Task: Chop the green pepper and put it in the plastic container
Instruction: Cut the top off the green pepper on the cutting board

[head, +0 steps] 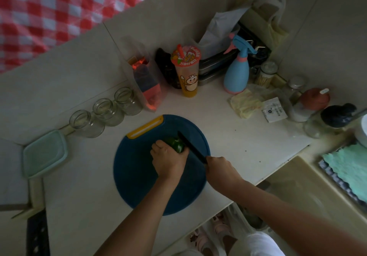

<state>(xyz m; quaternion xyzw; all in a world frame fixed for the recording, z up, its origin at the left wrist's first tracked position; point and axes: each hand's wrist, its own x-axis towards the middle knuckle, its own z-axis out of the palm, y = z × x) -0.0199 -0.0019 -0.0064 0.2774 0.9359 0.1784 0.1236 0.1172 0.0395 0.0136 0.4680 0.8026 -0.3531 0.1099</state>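
Note:
A green pepper (176, 144) lies on a round blue cutting board (139, 176) with a yellow handle slot. My left hand (168, 159) grips the pepper from the near side, fingers curled over it. My right hand (221, 169) holds the handle of a black knife (191, 148), whose blade lies against the pepper's right side and points away from me. The pale green plastic container (44, 153) sits at the left edge of the counter, apart from the board.
Three glass jars (107, 111) line the wall left of the board. Behind it stand a printed drink cup (186, 70), a blue spray bottle (237, 72) and bags. Jars and lids crowd the right. A sink (309, 192) with a teal cloth (349, 166) lies at right.

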